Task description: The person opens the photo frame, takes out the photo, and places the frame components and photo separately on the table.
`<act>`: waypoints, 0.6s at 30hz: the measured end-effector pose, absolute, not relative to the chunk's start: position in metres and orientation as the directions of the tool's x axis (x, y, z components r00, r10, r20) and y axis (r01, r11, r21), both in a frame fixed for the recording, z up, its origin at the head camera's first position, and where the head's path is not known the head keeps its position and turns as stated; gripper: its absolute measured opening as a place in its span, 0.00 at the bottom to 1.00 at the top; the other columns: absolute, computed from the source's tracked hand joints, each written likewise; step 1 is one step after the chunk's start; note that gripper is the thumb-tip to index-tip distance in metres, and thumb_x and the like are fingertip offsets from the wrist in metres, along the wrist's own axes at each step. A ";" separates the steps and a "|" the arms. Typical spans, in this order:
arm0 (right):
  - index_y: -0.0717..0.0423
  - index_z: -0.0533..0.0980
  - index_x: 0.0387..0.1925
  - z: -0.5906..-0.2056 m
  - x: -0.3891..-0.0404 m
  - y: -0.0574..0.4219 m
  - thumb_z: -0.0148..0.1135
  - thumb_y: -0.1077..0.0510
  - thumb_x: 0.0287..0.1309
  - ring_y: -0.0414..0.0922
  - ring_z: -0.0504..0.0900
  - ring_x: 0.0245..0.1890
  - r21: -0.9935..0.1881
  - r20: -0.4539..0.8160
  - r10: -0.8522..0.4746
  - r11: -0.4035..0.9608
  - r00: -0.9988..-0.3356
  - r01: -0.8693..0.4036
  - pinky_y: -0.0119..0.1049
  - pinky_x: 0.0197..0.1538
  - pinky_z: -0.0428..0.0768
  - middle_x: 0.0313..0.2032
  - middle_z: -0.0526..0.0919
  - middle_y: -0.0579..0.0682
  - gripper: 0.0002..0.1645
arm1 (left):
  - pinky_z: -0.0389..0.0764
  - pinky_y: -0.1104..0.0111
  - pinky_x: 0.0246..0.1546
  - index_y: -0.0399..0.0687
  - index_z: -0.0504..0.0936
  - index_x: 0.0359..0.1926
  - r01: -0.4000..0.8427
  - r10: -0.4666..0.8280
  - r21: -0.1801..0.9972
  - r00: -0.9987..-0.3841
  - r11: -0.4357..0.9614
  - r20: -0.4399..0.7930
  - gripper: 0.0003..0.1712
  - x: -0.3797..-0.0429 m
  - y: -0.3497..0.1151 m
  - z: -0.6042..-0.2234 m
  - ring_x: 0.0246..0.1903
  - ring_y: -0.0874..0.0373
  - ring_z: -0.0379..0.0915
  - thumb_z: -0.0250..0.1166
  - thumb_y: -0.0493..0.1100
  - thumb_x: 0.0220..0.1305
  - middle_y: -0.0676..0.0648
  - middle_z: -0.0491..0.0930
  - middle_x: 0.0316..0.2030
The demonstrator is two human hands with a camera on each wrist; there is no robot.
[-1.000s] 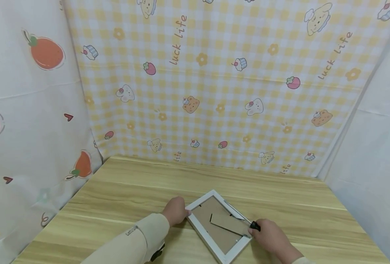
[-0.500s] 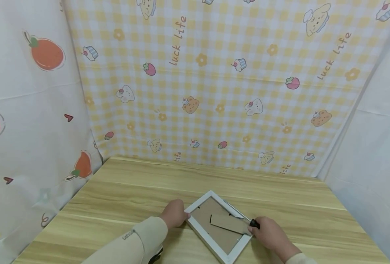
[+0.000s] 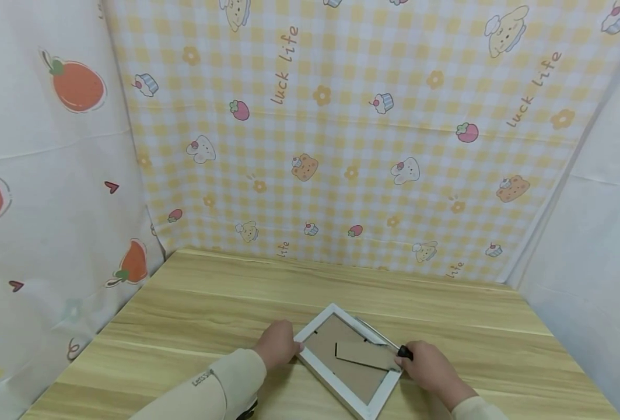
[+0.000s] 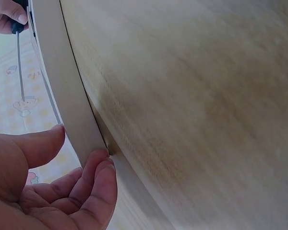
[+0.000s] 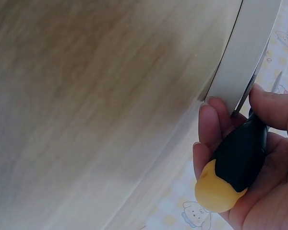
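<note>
A white picture frame [image 3: 335, 377] is held back side up over the table, its brown backing board [image 3: 322, 353] and fold-out stand [image 3: 364, 354] showing. My left hand [image 3: 278, 345] pinches the frame's left corner; in the left wrist view its thumb is on the upper side and its fingertips are beneath. At the right corner, my right hand [image 3: 429, 367] grips a screwdriver [image 5: 242, 153] with a black and yellow handle, thumb against the handle. Its fingertips touch the underside of the frame. The metal shaft points away along the frame's far right edge. The frame's front face is hidden.
The wood-grain table [image 3: 226, 291] stretches out around the frame. A yellow checked cloth [image 3: 336, 140] hangs behind it, with white printed cloth [image 3: 68, 192] at the left and plain white cloth [image 3: 593, 245] at the right. Small dark tabs [image 3: 365, 339] sit along the backing's edges.
The frame has turned slightly, its far corner leftward and its near corner rightward, and more of its left side face shows. Both hands keep their hold; the left has come slightly nearer.
</note>
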State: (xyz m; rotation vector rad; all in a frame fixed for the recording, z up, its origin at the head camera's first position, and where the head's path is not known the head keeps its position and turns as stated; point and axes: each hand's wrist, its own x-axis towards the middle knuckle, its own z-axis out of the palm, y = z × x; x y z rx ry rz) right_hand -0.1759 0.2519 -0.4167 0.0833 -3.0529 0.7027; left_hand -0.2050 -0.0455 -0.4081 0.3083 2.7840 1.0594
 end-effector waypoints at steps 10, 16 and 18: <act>0.55 0.69 0.19 -0.417 -0.176 0.253 0.65 0.58 0.58 0.41 0.64 0.18 -0.443 0.015 -0.049 0.895 -0.999 -0.051 0.32 0.23 0.61 0.16 0.65 0.45 0.17 | 0.62 0.74 0.15 0.34 0.75 0.22 0.173 0.259 0.622 -0.965 0.764 -0.049 0.13 -0.207 -0.046 -0.410 0.13 0.63 0.58 0.68 0.37 0.58 0.51 0.65 0.13; 0.55 0.68 0.18 -0.411 -0.170 0.254 0.65 0.57 0.57 0.42 0.63 0.18 -0.422 0.069 -0.023 0.905 -0.997 -0.050 0.35 0.23 0.61 0.16 0.64 0.45 0.17 | 0.65 0.70 0.19 0.34 0.75 0.26 0.180 0.250 0.592 -0.967 0.785 -0.038 0.13 -0.218 -0.047 -0.405 0.18 0.59 0.62 0.67 0.39 0.60 0.48 0.68 0.17; 0.54 0.67 0.18 -0.409 -0.166 0.253 0.65 0.57 0.57 0.42 0.62 0.17 -0.406 0.088 -0.008 0.913 -0.996 -0.043 0.34 0.22 0.61 0.15 0.63 0.45 0.18 | 0.67 0.69 0.20 0.35 0.74 0.25 0.197 0.256 0.573 -0.967 0.796 -0.022 0.13 -0.223 -0.048 -0.403 0.19 0.57 0.63 0.66 0.39 0.61 0.48 0.68 0.18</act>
